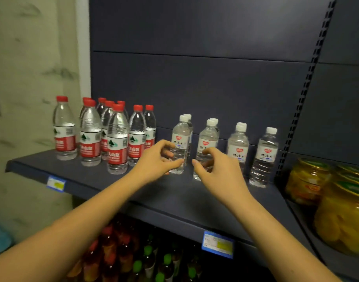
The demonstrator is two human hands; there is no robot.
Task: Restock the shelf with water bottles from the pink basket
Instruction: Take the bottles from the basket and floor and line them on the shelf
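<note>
Two bare hands at the dark shelf (105,186), reaching among small white-capped water bottles. Left hand (156,159) loosely curled round the front bottle (179,147) of the leftmost pair, thumb low, fingers not clearly clamped. Right hand (217,169) cupped likewise round the neighbouring bottle (207,143). Both bottles upright, long axis vertical, at twelve o'clock from each palm, touching or just short. Red-capped bottles (117,139) at nine o'clock. Pink basket out of view.

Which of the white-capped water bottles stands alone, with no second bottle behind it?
The rightmost white-capped bottle, beside the shelf upright. The three columns to its left each show a second cap peeking out behind the front bottle.
</note>
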